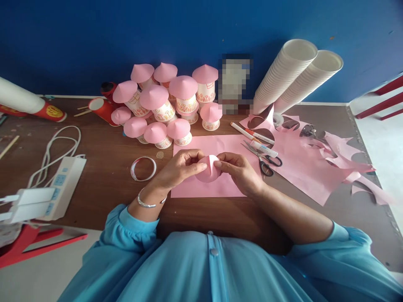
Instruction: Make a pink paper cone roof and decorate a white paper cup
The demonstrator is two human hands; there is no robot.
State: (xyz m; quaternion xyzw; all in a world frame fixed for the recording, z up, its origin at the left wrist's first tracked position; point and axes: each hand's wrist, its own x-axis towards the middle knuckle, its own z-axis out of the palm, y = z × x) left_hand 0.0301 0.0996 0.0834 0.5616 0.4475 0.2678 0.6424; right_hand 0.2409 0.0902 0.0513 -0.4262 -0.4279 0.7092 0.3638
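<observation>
A pink paper circle (208,168), curled into a shallow cone, is held between both hands over a pink paper sheet (208,188) on the brown table. My left hand (179,170) pinches its left edge with thumb and fingers closed. My right hand (237,170) pinches its right edge the same way. Both wrists rest near the table's front edge. A silver bangle (147,204) circles my left wrist.
Several pink-capped paper cups (170,105) cluster at the back. Two stacks of white cups (292,71) lean on the blue wall. Scissors (262,158), a marker (247,132) and a glue stick (263,148) lie right, by pink offcuts (315,163). A tape ring (143,168) and power strip (59,186) sit left.
</observation>
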